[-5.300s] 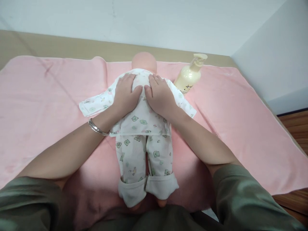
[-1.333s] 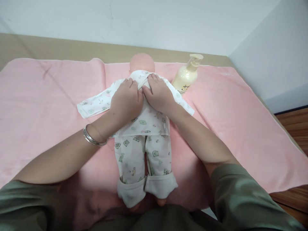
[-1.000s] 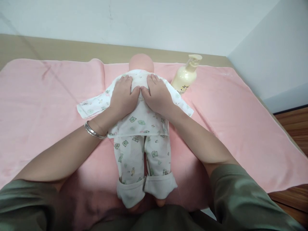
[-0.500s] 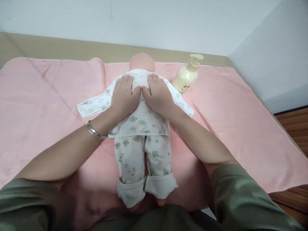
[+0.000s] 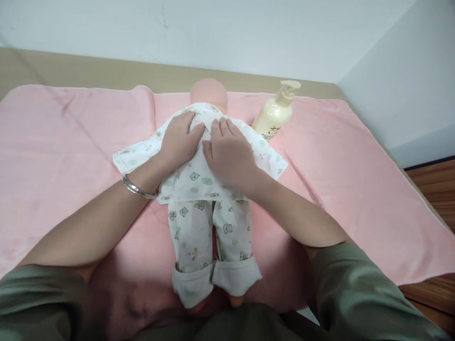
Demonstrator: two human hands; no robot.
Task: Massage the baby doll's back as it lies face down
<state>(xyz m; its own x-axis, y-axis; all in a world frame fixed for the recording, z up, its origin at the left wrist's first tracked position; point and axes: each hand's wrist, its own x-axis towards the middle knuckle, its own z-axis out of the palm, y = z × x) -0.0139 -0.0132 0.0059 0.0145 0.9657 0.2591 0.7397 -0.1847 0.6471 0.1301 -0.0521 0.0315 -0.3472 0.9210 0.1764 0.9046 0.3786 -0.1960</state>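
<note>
A baby doll lies stretched out with its head away from me, dressed in a white printed top and matching trousers with turned-up cuffs. Its face does not show. My left hand rests flat on the left side of the upper torso, thumb spread from the fingers. On the right side of the torso lies my right hand, palm down, fingers outstretched and pointing towards the head. Neither hand grasps anything. The doll's sleeves spread out to both sides.
Under the doll is a pink blanket on a wooden-edged table. A pale yellow pump bottle stands just right of the doll's shoulder. A white wall rises behind the table, and brown wood shows at far right.
My right hand has slid down the doll's torso towards me, wrinkling the top near the collar. My left hand has shifted slightly left, and the thumbs are farther apart.
</note>
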